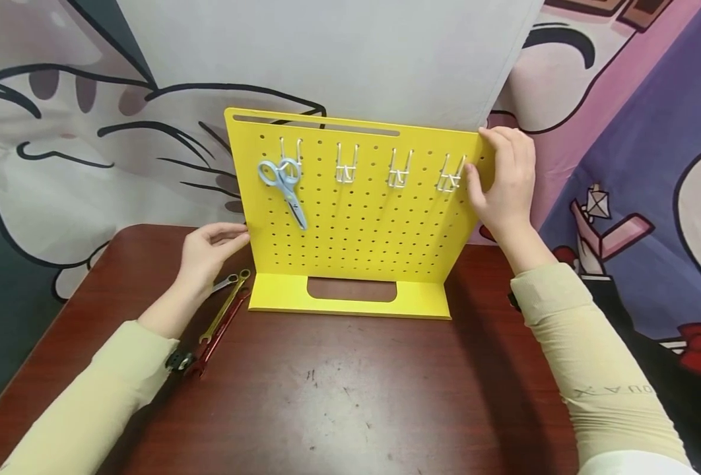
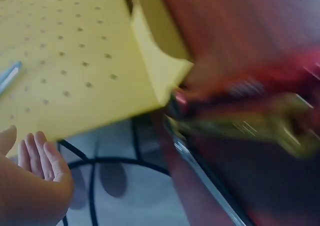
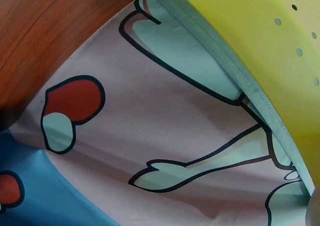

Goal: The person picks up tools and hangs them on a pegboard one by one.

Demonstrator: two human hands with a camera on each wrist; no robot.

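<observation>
A yellow pegboard (image 1: 350,218) stands upright on its flat base on the table. Light blue scissors (image 1: 285,185) hang on its leftmost hook, and three more white wire hooks, one of them a hook (image 1: 346,173) near the middle, line the upper part. My right hand (image 1: 507,175) grips the board's upper right edge, thumb on the front face. At the left edge is my left hand (image 1: 208,254), fingers fairly straight and close to the board; the left wrist view shows its fingers (image 2: 40,156) apart from the thumb, with nothing between them.
Beside the board's left end lie a red wrench (image 1: 222,336), a yellow wrench (image 1: 226,310) and a silver wrench (image 1: 224,284). The brown table (image 1: 350,382) ends behind the board, where a cartoon-printed cloth (image 1: 166,158) hangs.
</observation>
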